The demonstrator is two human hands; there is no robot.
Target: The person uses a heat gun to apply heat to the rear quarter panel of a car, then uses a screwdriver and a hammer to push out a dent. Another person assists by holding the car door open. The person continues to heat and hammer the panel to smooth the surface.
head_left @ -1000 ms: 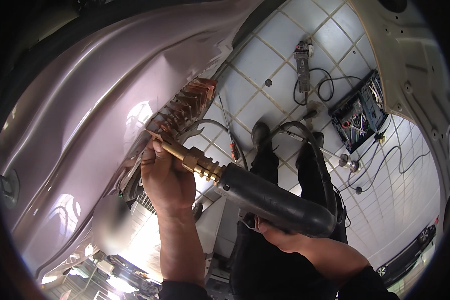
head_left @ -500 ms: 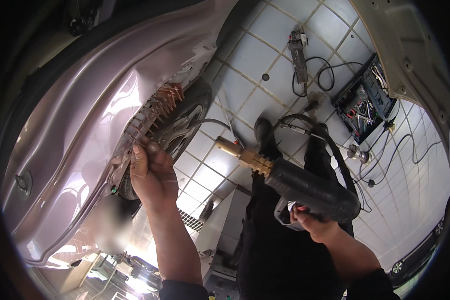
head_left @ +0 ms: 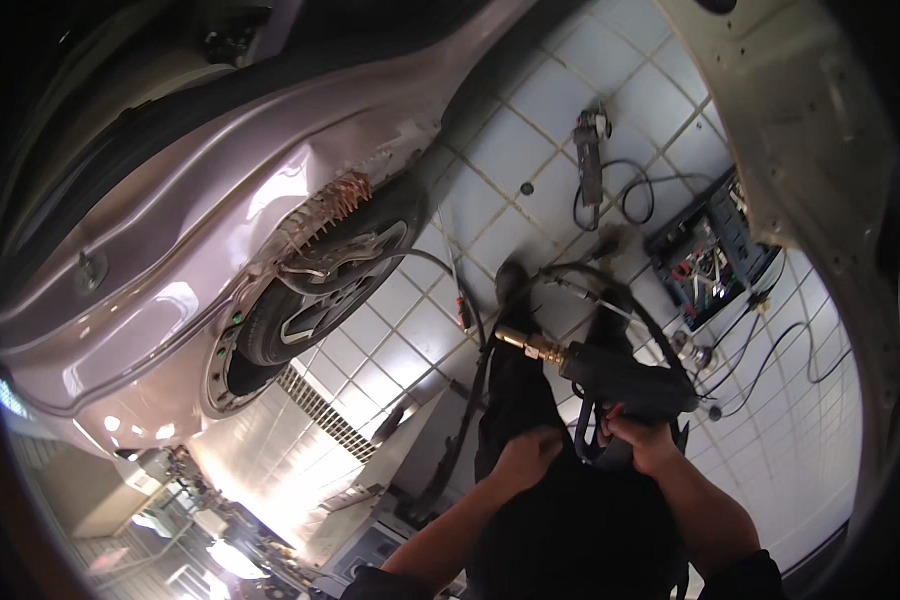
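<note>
My right hand (head_left: 638,438) grips the handle of a black gun tool (head_left: 625,378) with a brass nozzle (head_left: 527,342). My left hand (head_left: 532,456) is down against my dark trousers, fingers curled, what they hold if anything hidden. A row of copper tabs (head_left: 342,197) stands along the dented edge of the pink car panel (head_left: 195,245). A metal clamp (head_left: 325,260) with a cable sits below the tabs, in front of the wheel (head_left: 280,335).
An angle grinder (head_left: 590,165) and an open toolbox (head_left: 710,260) lie on the tiled floor with looping cables. A red-handled rod tool (head_left: 462,305) and a slide hammer (head_left: 690,345) lie near my feet. A bare metal panel (head_left: 790,120) is at right.
My left hand has left the tabbed panel edge and moved down and right to my trousers. The gun, in my right hand, has swung away from the tabs toward the right.
</note>
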